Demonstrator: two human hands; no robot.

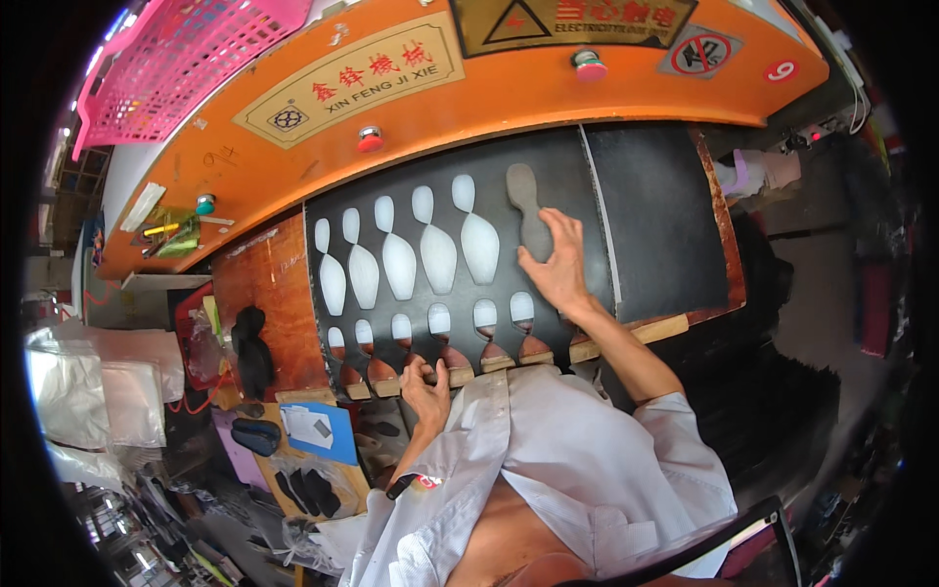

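A black sheet lies over the machine bed, with sole-shaped cut-outs in two rows; a white surface shows through the far row. At the right end of that row is a grey-brown sole-shaped piece. My right hand has its thumb and fingers about the near part of this piece, hiding some of it. My left hand rests at the sheet's near edge with fingers bent and thumb apart, next to the near row of cut-outs, where brown and white show through.
An orange machine beam with red buttons and a green knob spans the far side. A pink basket sits on it at left. Dark sole pieces lie on the brown board at left. Below are a blue clipboard and plastic bags.
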